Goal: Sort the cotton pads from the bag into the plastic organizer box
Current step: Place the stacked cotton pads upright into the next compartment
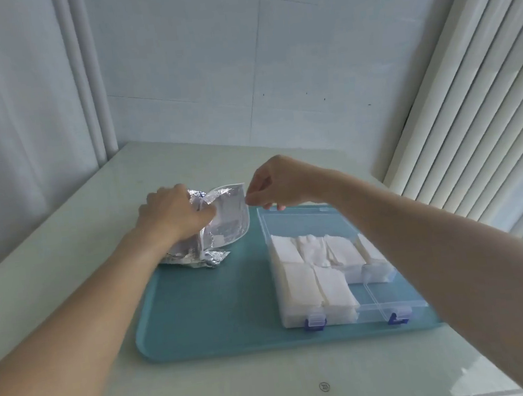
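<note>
— Pinching bag [224,221] at its top edge with right hand [279,181]; left hand [171,215] reaching into its mouth, grip hidden.
— Underneath?
— Teal tray [208,316] on pale table [64,238]. Organizer box [404,307] right of bag, cotton pads [311,281] filling most compartments. Beyond, white wall [222,56], blinds [475,94].

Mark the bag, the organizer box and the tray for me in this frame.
bag [228,215]: head view, on its silvery front panel.
organizer box [391,305]: head view, on the empty clear compartment near the front.
tray [207,306]: head view, on its bare teal surface.
</note>
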Demonstrator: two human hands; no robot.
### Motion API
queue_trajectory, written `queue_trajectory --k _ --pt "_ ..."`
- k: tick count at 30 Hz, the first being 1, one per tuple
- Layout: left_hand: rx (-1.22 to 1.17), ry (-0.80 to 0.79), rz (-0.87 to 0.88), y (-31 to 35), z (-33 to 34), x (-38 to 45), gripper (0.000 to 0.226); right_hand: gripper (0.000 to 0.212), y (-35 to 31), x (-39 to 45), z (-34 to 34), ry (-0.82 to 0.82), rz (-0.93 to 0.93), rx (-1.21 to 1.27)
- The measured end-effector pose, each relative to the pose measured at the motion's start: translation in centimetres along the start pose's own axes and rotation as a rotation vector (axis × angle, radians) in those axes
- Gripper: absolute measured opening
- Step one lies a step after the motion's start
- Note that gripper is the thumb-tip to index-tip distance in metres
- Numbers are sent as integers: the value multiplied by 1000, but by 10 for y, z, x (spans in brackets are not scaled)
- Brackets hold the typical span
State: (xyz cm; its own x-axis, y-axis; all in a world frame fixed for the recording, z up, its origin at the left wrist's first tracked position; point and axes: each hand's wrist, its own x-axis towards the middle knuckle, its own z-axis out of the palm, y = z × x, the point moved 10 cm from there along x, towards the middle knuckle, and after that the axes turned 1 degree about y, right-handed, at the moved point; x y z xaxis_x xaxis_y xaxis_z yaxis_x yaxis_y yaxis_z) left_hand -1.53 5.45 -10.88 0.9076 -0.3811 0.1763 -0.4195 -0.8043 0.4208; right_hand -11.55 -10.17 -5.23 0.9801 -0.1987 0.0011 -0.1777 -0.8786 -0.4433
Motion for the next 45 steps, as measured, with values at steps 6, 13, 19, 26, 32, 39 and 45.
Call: queue_trajectory --k 6,13,19,26,32,39,45 --pt "-102 0 58 -36 1 17 21 13 -26 45 62 -79 6 -177" --pt "-200 143 74 -45 -7 18 18 56 -15 77 83 -119 94 -386" --pt "-201 104 7 -56 2 22 25 54 -17 83 96 -182 73 -205" --pt "-327 233 -67 -71 -14 18 29 70 -31 77 117 -210 9 218" --pt "-579 239 -54 -69 -22 17 25 18 -43 73 116 -146 16 257" --pt "-903 -2 -186 -67 13 19 31 27 -39 70 118 -132 44 408" --pt "-850 121 -215 -72 7 19 30 32 -41 72 93 23 33 178"
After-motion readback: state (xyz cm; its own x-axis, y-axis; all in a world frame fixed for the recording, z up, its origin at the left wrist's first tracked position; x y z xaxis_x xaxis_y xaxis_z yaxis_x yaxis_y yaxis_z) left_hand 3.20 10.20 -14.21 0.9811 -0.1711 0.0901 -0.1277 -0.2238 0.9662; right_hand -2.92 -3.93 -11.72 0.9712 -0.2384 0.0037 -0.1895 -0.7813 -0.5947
